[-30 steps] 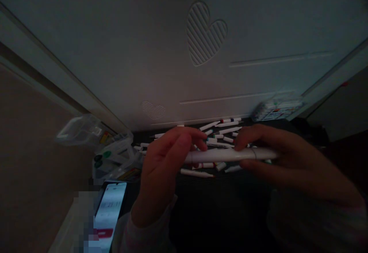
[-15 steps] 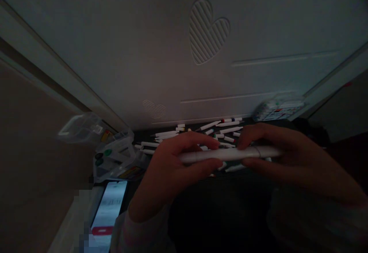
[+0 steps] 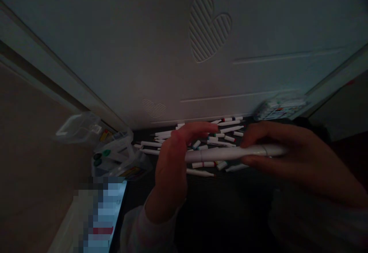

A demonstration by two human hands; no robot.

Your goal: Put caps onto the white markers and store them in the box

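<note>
A white marker (image 3: 221,154) lies level across the middle of the view, above the dark surface. My right hand (image 3: 276,149) pinches it between thumb and fingers near its right part; the right end runs under the palm. At its left end is my left hand (image 3: 174,161), with the palm against or very close to the tip and the fingers stretched out, not wrapped round it. Behind and below, several loose white markers (image 3: 230,123) and short caps (image 3: 230,138) lie scattered, partly covered by both hands.
At left stands an open clear plastic case (image 3: 115,161), its lid (image 3: 79,126) raised, with a few markers inside. A lit phone (image 3: 115,211), partly blurred out, lies nearer. A packed marker case (image 3: 281,107) leans at back right against the white panel (image 3: 161,53) with embossed hearts.
My left hand has let go of the marker's left part, opened and turned its palm toward the end. The right hand keeps its hold, with the marker shifted slightly right.
</note>
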